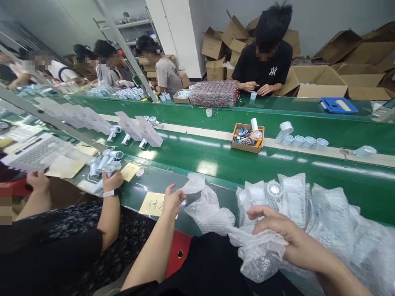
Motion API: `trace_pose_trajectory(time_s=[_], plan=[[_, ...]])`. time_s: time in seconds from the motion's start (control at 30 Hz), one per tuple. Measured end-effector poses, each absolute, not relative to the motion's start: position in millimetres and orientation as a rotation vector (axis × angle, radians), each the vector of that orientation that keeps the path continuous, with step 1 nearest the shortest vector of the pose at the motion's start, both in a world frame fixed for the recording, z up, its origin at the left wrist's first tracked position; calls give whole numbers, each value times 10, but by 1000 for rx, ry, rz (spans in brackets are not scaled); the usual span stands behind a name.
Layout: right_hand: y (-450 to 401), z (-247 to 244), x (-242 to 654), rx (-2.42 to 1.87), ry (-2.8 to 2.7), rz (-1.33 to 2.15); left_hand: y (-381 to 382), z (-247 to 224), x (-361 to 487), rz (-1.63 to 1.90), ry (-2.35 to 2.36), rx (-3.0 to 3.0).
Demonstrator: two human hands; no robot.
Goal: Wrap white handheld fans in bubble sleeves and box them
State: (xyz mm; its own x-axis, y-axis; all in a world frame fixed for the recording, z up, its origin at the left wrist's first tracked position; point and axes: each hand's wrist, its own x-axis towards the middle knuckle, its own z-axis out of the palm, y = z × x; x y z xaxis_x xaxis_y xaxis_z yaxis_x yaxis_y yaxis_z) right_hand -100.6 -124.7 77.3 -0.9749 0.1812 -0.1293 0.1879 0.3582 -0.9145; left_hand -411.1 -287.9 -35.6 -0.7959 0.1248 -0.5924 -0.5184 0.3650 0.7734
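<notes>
A crumpled length of clear bubble wrap [212,211] stretches between my two hands over the table's near edge. The fingers of my left hand [173,200] are closed on its far left end, beside a yellow paper [151,204] with handwriting. My right hand [282,234] grips the other end, where the wrap bunches up and hangs down; its thumb is partly hidden. Just beyond my right hand, several bubble-wrapped items [327,209] are packed side by side. Among them a round, light-blue grilled part [274,190] shows.
A co-worker's hand [112,181] at left touches light-blue handheld devices [105,164]. On the green conveyor [197,152] are a cardboard box of small parts [247,146], light-blue cups [304,142] and white cartons [149,131]. Another person [262,61] sits across the line.
</notes>
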Motion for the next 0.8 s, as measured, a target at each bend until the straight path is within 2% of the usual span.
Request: trace_pose_trajectory(time_s=[0.1, 0.2, 0.33, 0.4, 0.5, 0.57, 0.67, 0.8], plan=[[-1321, 808, -1170, 257, 2705, -1538, -2693, 58, -3944, 1565, 1800, -137], [-1374, 798, -1339, 193, 2885, -1386, -2615, 552, -3613, 1527, 1406, 140], [-1318, 745, -1302, 135, 3086, -1503, -2695, 910, -3388, 1386, 1220, 369], [-1238, 758, -1115, 302, 3132, -1704, -2777, 829, -3550, 1363, 1356, 435], [-1086, 835, -729, 809, 2959, -1978, -2933, 389, -3942, 1341, 1963, 367], [-992, 875, -497, 1070, 2739, -2097, -3045, 5, -4091, 1037, 2245, 314], [-912, 860, -292, 1151, 2575, -2204, -3154, -419, -4033, 793, 2190, 389], [-898, 728, -282, 1032, 2547, -2433, -3094, -383, -3827, 1031, 2123, 460]])
